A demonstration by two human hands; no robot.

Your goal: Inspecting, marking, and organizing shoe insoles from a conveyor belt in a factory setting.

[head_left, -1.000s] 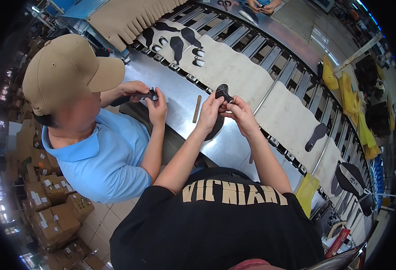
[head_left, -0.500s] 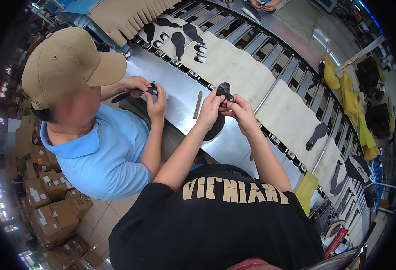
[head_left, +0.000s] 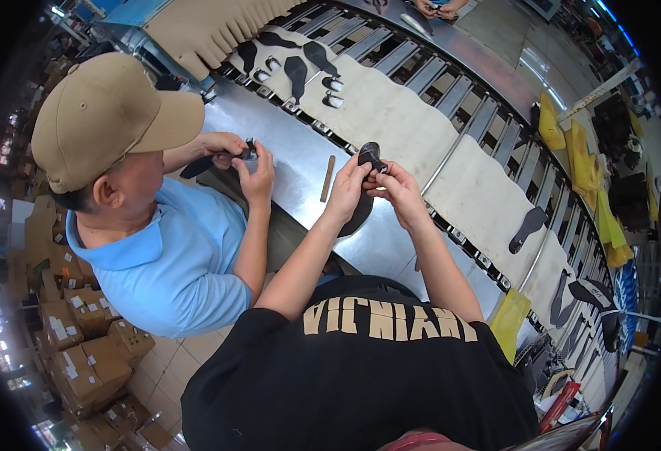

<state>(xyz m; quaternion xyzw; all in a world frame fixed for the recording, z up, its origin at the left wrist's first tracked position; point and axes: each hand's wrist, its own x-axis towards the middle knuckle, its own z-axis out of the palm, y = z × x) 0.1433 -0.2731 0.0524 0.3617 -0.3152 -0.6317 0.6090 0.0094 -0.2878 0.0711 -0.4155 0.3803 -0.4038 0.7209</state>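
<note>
Both my hands are raised over the metal worktable's edge, closed on one black shoe sole [head_left: 355, 218]. Its broad end hangs below my left hand [head_left: 347, 193], whose fingers wrap around the narrow part. The rounded, glossy upper end points away from me. My right hand [head_left: 399, 195] pinches the piece from the right, fingertips nearly touching the left ones; they hide the exact contact. A flat brown stick [head_left: 328, 179] lies on the metal tabletop [head_left: 298, 155], left of my hands.
At my left a co-worker in a blue shirt [head_left: 154, 263] holds a similar dark piece [head_left: 249, 149]. Beyond the table runs a roller conveyor [head_left: 469, 124] with a pale sheet [head_left: 413, 128], bearing several black soles [head_left: 295, 77] and small shiny pieces [head_left: 333, 100]. Cardboard boxes [head_left: 94, 368] stand lower left.
The view has shifted slightly. My hands keep the same hold on the sole, with only a small shift of the fingers. The co-worker's head has turned a little more toward the table.
</note>
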